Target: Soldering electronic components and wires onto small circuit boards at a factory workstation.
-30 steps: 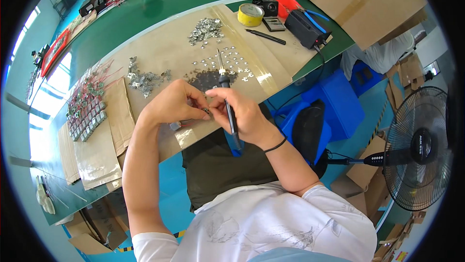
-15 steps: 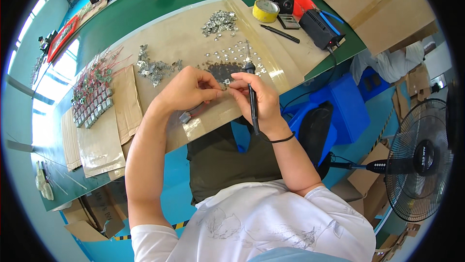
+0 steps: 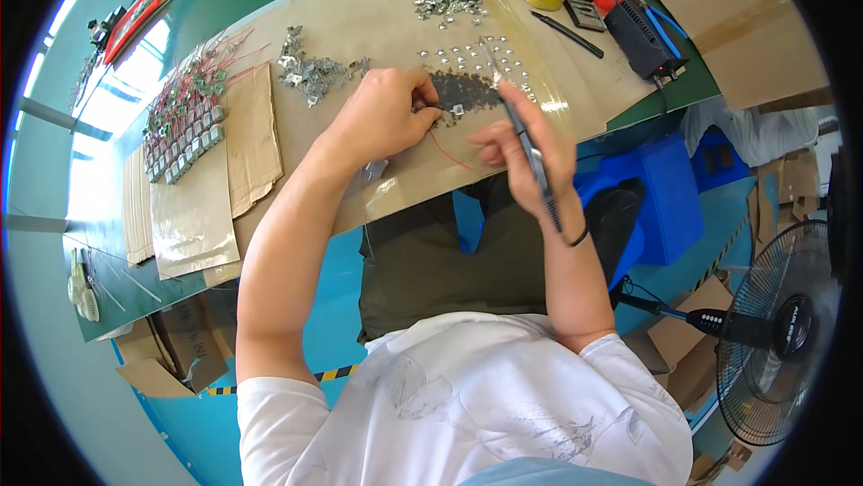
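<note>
In the head view, the left hand (image 3: 387, 110) had its thumb and finger pinched together on a small part (image 3: 418, 107), mostly hidden. A thin red wire (image 3: 449, 153) curved out near those fingers, over the brown sheet (image 3: 373, 14). The right hand (image 3: 553, 151), apart from the left, was wrapped around a dark soldering iron (image 3: 530, 151), some fingers loose and blurry. The iron was long and thin, its tip pointing away over silver bits (image 3: 463, 56). The black fan (image 3: 791, 324) had pale letters on its round middle.

Left head-worn fisheye: looks down from above, near left hand (image 3: 385, 110), right hand (image 3: 552, 151).
</note>
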The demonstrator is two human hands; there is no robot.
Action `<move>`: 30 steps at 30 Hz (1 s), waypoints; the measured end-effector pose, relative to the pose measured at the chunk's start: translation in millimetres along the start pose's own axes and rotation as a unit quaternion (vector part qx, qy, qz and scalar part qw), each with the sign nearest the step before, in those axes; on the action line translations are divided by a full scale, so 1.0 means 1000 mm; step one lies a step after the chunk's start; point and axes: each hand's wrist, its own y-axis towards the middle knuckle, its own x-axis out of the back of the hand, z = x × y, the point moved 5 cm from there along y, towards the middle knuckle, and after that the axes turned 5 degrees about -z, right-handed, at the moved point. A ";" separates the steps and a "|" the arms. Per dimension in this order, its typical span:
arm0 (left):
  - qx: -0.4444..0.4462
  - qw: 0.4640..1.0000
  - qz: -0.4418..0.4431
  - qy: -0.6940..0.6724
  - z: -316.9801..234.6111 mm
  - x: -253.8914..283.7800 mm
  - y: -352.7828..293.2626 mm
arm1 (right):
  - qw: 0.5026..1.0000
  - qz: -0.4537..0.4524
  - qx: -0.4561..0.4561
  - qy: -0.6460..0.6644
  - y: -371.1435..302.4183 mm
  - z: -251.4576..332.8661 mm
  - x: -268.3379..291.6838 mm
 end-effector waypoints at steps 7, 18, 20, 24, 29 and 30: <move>-0.056 0.995 -0.019 0.080 -0.001 -0.007 -0.001 | 0.984 -0.094 -0.022 0.152 0.001 -0.030 0.017; -0.073 0.992 -0.036 0.095 -0.003 -0.010 -0.001 | 0.993 -0.100 0.024 0.051 0.003 -0.022 0.016; -0.072 0.993 -0.036 0.092 -0.003 -0.010 -0.001 | 0.994 -0.099 0.030 0.040 0.004 -0.024 0.015; -0.060 0.994 -0.031 0.086 -0.002 -0.010 -0.001 | 0.995 -0.095 0.035 0.027 0.004 -0.025 0.015; -0.072 0.992 -0.029 0.103 -0.001 -0.012 -0.001 | 0.994 -0.098 0.038 0.022 0.005 -0.024 0.015; -0.072 0.991 -0.027 0.112 -0.001 -0.013 -0.001 | 0.994 -0.096 0.044 0.019 0.005 -0.024 0.015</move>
